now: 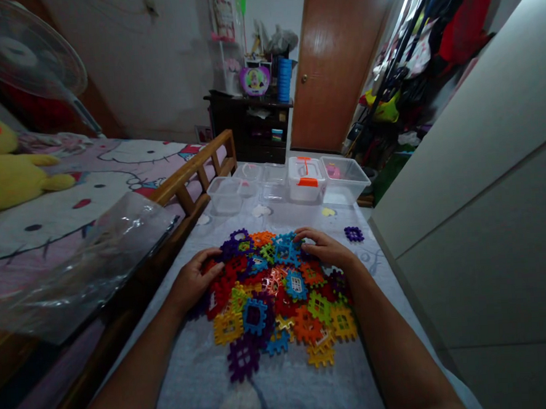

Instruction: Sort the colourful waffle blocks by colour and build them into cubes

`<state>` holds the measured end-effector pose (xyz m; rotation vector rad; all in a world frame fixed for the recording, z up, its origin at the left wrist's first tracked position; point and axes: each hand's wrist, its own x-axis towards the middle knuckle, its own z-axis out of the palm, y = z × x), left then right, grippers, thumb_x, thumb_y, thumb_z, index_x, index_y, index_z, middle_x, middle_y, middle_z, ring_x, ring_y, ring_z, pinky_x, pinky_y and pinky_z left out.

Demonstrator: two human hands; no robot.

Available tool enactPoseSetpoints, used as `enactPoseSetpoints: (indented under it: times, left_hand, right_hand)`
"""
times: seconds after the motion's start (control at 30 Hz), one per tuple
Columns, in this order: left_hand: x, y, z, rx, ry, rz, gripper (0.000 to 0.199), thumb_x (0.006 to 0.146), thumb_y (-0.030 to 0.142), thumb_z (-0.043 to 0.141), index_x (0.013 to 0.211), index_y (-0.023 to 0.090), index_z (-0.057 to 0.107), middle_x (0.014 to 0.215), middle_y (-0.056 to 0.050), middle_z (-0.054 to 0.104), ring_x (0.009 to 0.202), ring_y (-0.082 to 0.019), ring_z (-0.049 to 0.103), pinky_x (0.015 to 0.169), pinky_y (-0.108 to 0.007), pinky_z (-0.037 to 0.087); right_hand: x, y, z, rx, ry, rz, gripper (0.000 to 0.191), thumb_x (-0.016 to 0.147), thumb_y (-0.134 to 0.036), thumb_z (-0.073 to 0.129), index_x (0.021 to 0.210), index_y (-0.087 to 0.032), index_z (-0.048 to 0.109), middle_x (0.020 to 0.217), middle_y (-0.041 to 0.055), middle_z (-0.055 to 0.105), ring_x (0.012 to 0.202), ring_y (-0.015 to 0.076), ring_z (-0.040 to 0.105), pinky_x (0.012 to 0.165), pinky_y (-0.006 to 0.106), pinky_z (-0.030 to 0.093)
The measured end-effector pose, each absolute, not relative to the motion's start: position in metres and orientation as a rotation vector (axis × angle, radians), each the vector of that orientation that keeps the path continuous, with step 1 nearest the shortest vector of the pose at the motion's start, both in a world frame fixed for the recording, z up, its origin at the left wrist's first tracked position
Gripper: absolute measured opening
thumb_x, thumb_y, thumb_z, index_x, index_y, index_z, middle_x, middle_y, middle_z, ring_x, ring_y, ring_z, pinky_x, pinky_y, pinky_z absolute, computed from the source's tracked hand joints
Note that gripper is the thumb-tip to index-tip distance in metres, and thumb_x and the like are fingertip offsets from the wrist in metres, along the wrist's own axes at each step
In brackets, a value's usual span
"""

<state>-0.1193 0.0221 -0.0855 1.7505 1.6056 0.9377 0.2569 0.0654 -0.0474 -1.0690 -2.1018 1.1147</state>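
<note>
A heap of colourful interlocking plastic tiles with notched edges [274, 280] lies on the pale cloth, in red, orange, yellow, green, blue and purple. At the heap's left side rests my left hand [193, 282], its fingers apart and touching the red and purple tiles. My right hand [325, 248] reaches over the far right of the heap, fingers spread beside a light-blue tile [287, 248] and touching its edge. Neither hand visibly grips a tile. A single purple tile [354, 234] lies apart on the right.
Clear plastic boxes [226, 195] stand at the far end, beside a white lidded box with orange latches [306, 190] and an open clear bin [350, 190]. A wooden bed rail [192, 181] borders the left; a pale cabinet [481, 216] borders the right. A clear plastic bag [101, 264] lies left.
</note>
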Motion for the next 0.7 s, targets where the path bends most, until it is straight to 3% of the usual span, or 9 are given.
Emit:
enactPoseSetpoints:
  times: [0.23, 0.43, 0.6, 0.7]
  left_hand:
    - [-0.12, 0.021, -0.082, 1.709, 1.597, 0.947, 0.057, 0.077, 0.062, 0.06, 0.114, 0.019, 0.069, 0.123, -0.01, 0.069, 0.114, -0.031, 0.064, 0.105, -0.043, 0.046]
    - [-0.121, 0.022, -0.086, 1.692, 1.566, 0.938, 0.058, 0.078, 0.062, 0.061, 0.116, 0.018, 0.067, 0.124, -0.011, 0.068, 0.113, -0.031, 0.064, 0.105, -0.043, 0.046]
    - [-0.121, 0.022, -0.087, 1.709, 1.579, 0.924, 0.056, 0.079, 0.061, 0.062, 0.116, 0.02, 0.067, 0.123, -0.01, 0.068, 0.112, -0.03, 0.064, 0.106, -0.044, 0.045]
    - [-0.12, 0.021, -0.086, 1.742, 1.583, 0.933, 0.054, 0.079, 0.06, 0.062, 0.115, 0.02, 0.068, 0.12, -0.009, 0.069, 0.11, -0.029, 0.065, 0.104, -0.042, 0.046]
  right_hand:
    - [0.241, 0.053, -0.022, -0.747, -2.149, 1.422, 0.032, 0.089, -0.052, 0.063, 0.095, -0.022, 0.071, 0.118, 0.0078, 0.063, 0.113, 0.0206, 0.059, 0.102, 0.038, 0.045]
    - [0.243, 0.048, -0.019, -0.737, -2.054, 1.637, 0.035, 0.084, -0.054, 0.068, 0.096, -0.021, 0.073, 0.103, 0.005, 0.071, 0.103, 0.019, 0.064, 0.097, 0.036, 0.048]
    - [0.256, 0.052, -0.022, -1.02, -1.839, 1.468, 0.031, 0.085, -0.047, 0.068, 0.094, -0.017, 0.071, 0.092, 0.0047, 0.072, 0.085, 0.0167, 0.066, 0.082, 0.032, 0.053]
    - [0.257, 0.054, -0.026, -1.203, -1.856, 1.294, 0.027, 0.085, -0.04, 0.067, 0.101, -0.019, 0.07, 0.097, 0.0048, 0.072, 0.085, 0.0175, 0.066, 0.081, 0.033, 0.054]
